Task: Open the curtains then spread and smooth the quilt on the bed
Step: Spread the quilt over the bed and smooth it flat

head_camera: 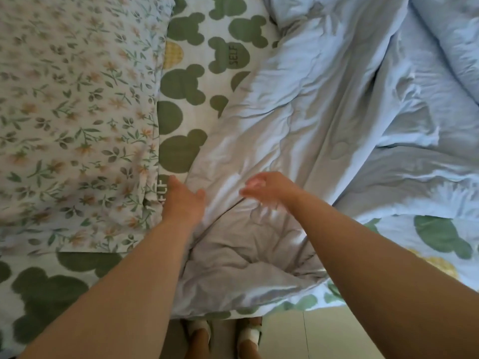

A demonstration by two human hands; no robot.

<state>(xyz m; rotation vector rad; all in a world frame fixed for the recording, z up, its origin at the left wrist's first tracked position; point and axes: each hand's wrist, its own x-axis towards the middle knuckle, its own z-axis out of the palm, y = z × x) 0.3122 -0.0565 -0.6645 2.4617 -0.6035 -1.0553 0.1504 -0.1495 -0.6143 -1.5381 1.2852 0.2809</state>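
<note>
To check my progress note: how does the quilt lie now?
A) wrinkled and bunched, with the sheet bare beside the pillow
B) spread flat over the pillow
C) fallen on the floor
A: the quilt shows deep folds, and the green-patterned sheet lies bare between it and the floral pillow.

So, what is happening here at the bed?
A person stands at the bedside and reaches both arms over the pale quilt, which lies crumpled and is not yet spread. The left hand touches the quilt's edge with straight fingers, near the floral pillow. The right hand is over the quilt, but it is too blurred to tell whether it grips anything.
</note>
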